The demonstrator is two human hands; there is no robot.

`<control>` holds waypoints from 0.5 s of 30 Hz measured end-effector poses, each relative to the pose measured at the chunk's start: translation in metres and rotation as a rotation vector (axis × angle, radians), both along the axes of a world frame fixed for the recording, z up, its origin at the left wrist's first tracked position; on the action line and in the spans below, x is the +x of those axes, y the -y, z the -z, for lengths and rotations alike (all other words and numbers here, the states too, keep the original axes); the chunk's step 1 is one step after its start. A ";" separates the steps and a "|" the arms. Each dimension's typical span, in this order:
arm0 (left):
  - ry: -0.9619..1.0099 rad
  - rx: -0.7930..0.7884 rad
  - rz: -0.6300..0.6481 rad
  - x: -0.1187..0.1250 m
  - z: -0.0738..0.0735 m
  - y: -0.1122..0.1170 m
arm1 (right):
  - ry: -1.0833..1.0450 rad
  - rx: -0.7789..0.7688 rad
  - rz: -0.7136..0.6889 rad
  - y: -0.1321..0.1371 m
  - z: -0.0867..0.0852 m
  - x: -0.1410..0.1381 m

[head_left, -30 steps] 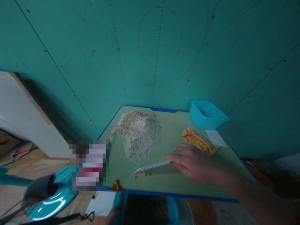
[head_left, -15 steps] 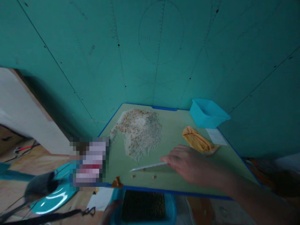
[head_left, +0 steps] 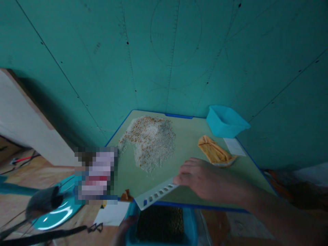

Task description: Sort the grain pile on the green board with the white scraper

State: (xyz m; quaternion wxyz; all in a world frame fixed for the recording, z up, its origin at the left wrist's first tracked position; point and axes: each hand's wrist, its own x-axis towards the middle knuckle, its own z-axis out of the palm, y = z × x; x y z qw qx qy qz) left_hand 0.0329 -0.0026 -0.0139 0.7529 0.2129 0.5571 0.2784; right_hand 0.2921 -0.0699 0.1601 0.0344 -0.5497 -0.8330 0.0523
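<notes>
In my right hand [head_left: 191, 174] is a flat white ruler [head_left: 156, 194] with a row of cut-out slots, gripped at its right end. Its far end reaches over the board's front edge, tilted so the slots show. Under that edge is a blue tub [head_left: 193, 227], partly filled with dark grains [head_left: 160, 223]. My left hand [head_left: 124, 229], dim and partly cut off, holds the tub's left rim. A pile of white grains mixed with yellow kernels [head_left: 151, 141] lies on the pale board [head_left: 184, 136] behind the ruler.
A crumpled yellow-orange cloth or bag [head_left: 215, 152] and a turquoise bin [head_left: 227, 121] stand on the right side of the board. A brown scrap [head_left: 126, 195] lies at the front left edge. Left of the board are a teal stool [head_left: 57, 212] and a black rod [head_left: 61, 234].
My right hand has pulled the ruler towards the front edge and turned it to show its slots. The few loose kernels near the front of the board no longer show. The tub sits slightly further right.
</notes>
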 end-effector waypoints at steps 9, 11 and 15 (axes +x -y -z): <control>0.104 0.011 0.069 0.002 -0.014 -0.003 | 0.003 -0.037 0.008 0.009 -0.006 0.000; 0.109 0.009 0.078 0.004 -0.016 -0.003 | 0.004 -0.035 -0.003 0.011 -0.006 -0.001; 0.097 0.033 0.063 0.009 -0.011 -0.002 | -0.008 -0.031 -0.009 0.017 -0.006 -0.005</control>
